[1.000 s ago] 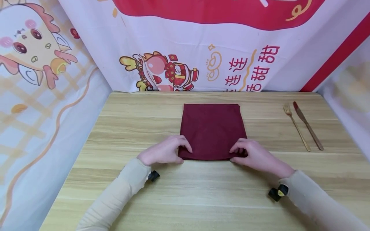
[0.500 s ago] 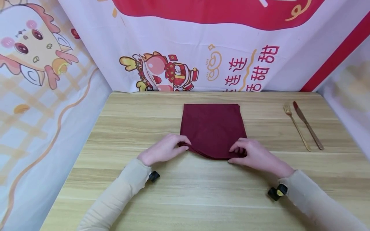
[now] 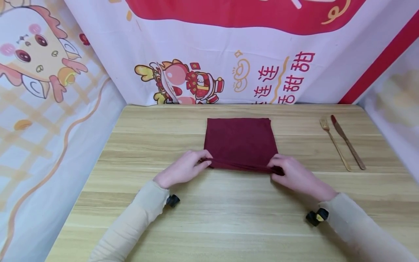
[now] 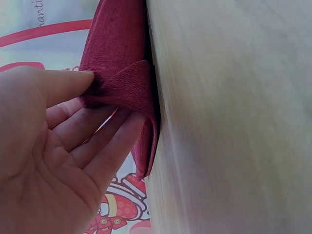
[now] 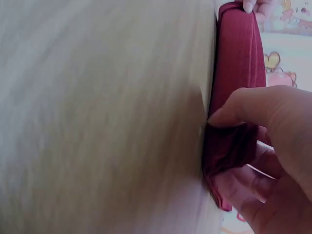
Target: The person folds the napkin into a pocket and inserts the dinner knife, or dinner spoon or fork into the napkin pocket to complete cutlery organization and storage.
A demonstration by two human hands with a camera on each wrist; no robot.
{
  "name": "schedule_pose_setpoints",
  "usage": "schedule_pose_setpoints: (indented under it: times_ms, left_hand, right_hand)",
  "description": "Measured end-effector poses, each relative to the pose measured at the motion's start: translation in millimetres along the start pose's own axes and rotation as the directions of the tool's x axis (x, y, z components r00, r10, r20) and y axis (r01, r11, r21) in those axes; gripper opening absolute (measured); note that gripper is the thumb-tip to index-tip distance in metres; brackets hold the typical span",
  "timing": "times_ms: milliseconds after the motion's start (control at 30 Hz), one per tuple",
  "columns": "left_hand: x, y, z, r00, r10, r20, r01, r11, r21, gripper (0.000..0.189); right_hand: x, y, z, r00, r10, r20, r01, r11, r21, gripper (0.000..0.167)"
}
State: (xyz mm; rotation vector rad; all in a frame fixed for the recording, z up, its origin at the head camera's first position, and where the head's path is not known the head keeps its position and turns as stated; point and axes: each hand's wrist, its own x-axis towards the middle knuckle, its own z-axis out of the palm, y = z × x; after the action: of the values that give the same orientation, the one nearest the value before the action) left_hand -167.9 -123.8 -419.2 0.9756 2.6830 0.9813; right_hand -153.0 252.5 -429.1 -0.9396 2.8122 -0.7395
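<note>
A dark red cloth napkin (image 3: 240, 140), folded into a rectangle, lies on the wooden table with its near edge turned up in a narrow fold. My left hand (image 3: 186, 167) pinches the near left corner; in the left wrist view the thumb presses the folded layers (image 4: 119, 83) from one side and the fingers lie behind them. At the near right corner my right hand (image 3: 296, 174) pinches the same fold between thumb and fingers. The right wrist view has the rolled edge of the napkin (image 5: 236, 53) running from this thumb to the other hand's fingertips at the top.
To the right on the wooden table (image 3: 216, 214) lie a gold fork (image 3: 335, 144) and a gold knife (image 3: 348, 142), side by side. A printed curtain (image 3: 196, 43) hangs along the back edge, and another patterned cloth (image 3: 42, 120) covers the left side.
The napkin's near edge has been lifted and turned away from the body, first at the left corner, then at the right. The napkin now looks shorter front to back.
</note>
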Motion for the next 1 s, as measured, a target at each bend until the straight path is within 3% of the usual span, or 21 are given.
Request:
schedule_pose_setpoints:
  times_ms: [167, 333, 533, 733, 1000]
  left_hand:
    - [-0.9, -1.0, 0.4, 1.0, -0.015, 0.009, 0.015, 1.0, -0.001, 0.009]
    - [-4.4, -2.2, 0.0, 1.0, 0.011, 0.021, -0.011, 1.0, 0.027, 0.007]
    - [-9.0, 2.0, -4.6, 0.998, 0.017, 0.058, -0.017, 1.0, 0.0, 0.01]
    - [-14.6, 5.8, -8.8, 0.995, -0.024, 0.1, 0.025, 1.0, -0.01, 0.013]
    - [-15.2, 4.0, -7.9, 0.997, -0.029, 0.073, 0.031, 0.999, -0.029, 0.012]
  right_hand:
    - [-4.2, 5, -7, 0.999, 0.001, -0.042, -0.001, 1.0, -0.011, 0.023]
    - [-8.7, 4, -12, 0.999, 0.002, -0.046, -0.001, 1.0, 0.024, 0.019]
    - [-15.5, 1, -15, 1.0, 0.009, -0.023, -0.007, 0.999, 0.052, 0.017]
    - [-19.4, -5, -18, 1.0, 0.027, 0.008, -0.028, 0.997, 0.067, 0.015]
    - [-18.0, -7, -21, 0.997, 0.071, 0.04, -0.075, 0.99, 0.118, 0.013]
